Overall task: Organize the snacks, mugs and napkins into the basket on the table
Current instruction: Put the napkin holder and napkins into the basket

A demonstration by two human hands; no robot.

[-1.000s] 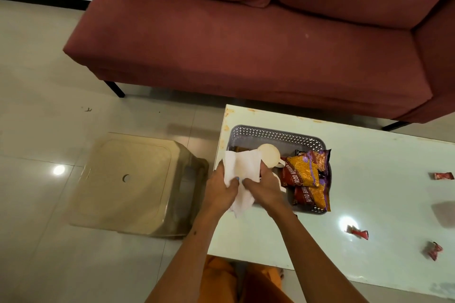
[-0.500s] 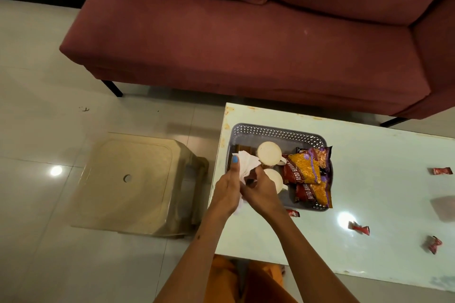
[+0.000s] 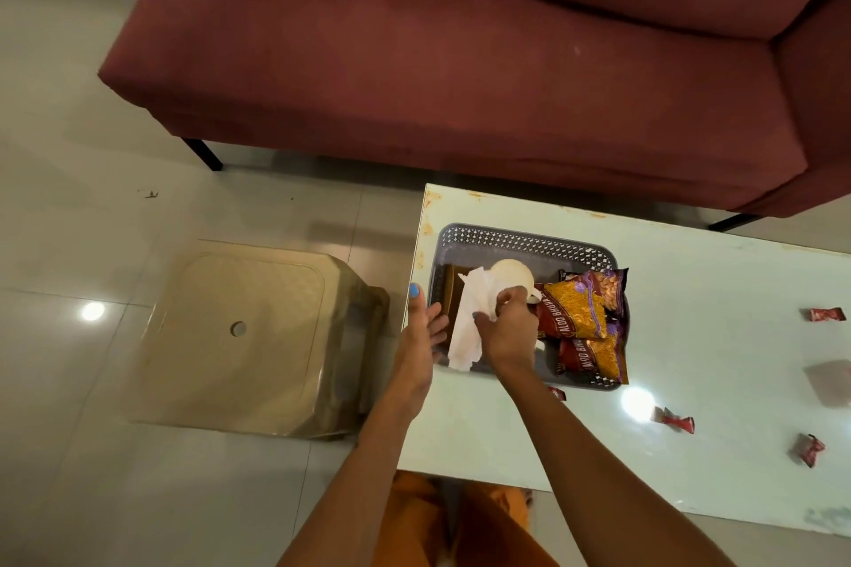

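A grey perforated basket (image 3: pixel 525 238) stands at the left end of the pale table (image 3: pixel 718 350). In it are a cream mug (image 3: pixel 510 273) and two red-and-yellow snack packets (image 3: pixel 581 313), one behind the other. My right hand (image 3: pixel 504 327) pinches a white napkin (image 3: pixel 465 331) over the basket's left part; the napkin hangs over the near rim. My left hand (image 3: pixel 421 338) is open at the basket's left edge, apart from the napkin. A brown thing lies under the napkin.
Several small red wrapped sweets (image 3: pixel 672 418) lie on the table to the right, and one (image 3: pixel 557 392) by the basket's near rim. A beige plastic stool (image 3: pixel 248 336) stands on the floor left of the table. A dark red sofa (image 3: pixel 460 60) is behind.
Both hands held the napkin before. My left hand has let go and moved left; my right hand has lowered the napkin into the basket's left side.
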